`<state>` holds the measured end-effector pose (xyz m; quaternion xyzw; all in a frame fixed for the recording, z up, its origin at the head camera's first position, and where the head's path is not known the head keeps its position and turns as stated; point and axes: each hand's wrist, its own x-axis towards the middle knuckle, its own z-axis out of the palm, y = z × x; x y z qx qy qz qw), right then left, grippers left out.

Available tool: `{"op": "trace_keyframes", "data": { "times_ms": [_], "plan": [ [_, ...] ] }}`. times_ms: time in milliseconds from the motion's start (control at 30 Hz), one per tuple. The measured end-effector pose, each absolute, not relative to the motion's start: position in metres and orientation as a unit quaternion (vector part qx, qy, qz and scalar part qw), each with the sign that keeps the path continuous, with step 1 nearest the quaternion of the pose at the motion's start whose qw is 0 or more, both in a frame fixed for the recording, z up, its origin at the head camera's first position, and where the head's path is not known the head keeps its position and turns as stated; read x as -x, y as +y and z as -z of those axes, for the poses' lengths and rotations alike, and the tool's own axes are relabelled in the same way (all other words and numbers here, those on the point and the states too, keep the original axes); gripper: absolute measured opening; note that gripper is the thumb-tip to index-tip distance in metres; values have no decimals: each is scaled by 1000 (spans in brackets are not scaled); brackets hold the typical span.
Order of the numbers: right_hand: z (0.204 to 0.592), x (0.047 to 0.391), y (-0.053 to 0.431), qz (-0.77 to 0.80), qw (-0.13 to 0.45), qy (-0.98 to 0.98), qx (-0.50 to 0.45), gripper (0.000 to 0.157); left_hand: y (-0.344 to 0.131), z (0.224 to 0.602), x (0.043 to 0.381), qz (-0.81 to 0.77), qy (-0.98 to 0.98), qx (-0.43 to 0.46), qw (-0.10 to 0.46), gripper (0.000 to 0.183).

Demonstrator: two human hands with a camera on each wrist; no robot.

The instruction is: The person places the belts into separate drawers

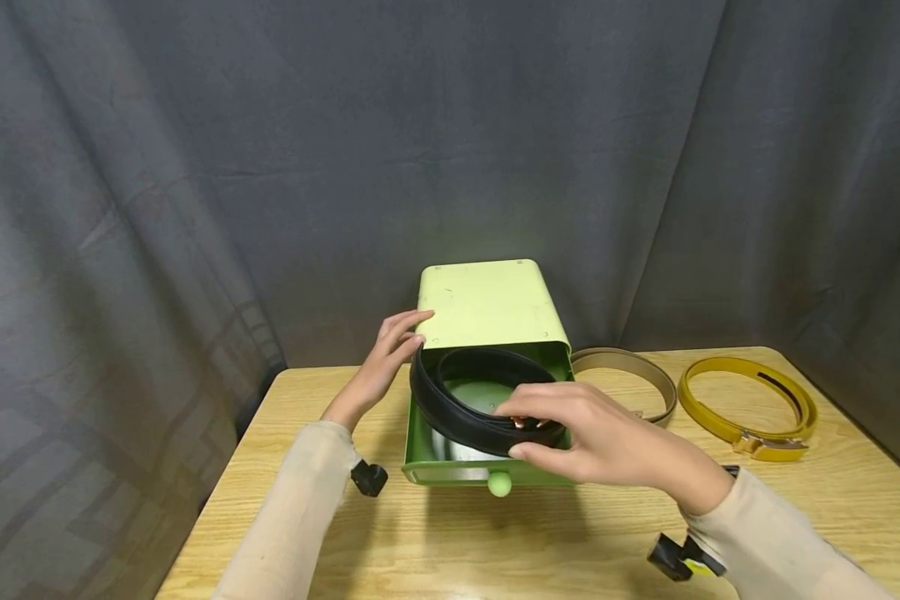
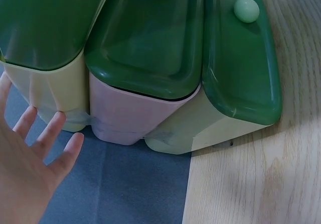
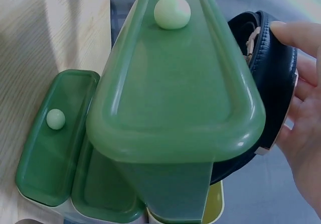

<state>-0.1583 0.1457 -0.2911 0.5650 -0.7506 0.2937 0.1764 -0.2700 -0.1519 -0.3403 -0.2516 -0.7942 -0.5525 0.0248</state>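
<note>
My right hand [image 1: 592, 429] pinches a coiled black belt [image 1: 446, 412] near its rose-gold buckle, thumb on the near side. The coil sits tilted over the pulled-out green top drawer [image 1: 450, 475], partly within its walls; whether it touches the drawer's bottom is unclear. In the right wrist view, the belt [image 3: 278, 78] shows above the drawer wall behind the green front [image 3: 190, 83]. My left hand [image 1: 375, 371] rests its extended fingertips on the left side of the pale green drawer unit [image 1: 487, 304]. The left wrist view shows those fingers spread.
Two more drawers with green fronts [image 2: 150, 38] and round knobs [image 2: 246, 10] lie below the top one. To the unit's right, a coiled tan belt [image 1: 658, 379] and a coiled yellow belt [image 1: 701, 408] lie on the wooden table [image 1: 495, 550]. A grey curtain [image 1: 450, 150] hangs behind.
</note>
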Motion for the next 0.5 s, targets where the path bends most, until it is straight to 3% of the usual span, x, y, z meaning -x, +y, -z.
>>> {"op": "trace_keyframes", "data": {
  "times_ms": [500],
  "plan": [
    [296,175,152,-259,75,-822,-501,29,-146,317,247,549,-800,244,-1,48]
  ]
}}
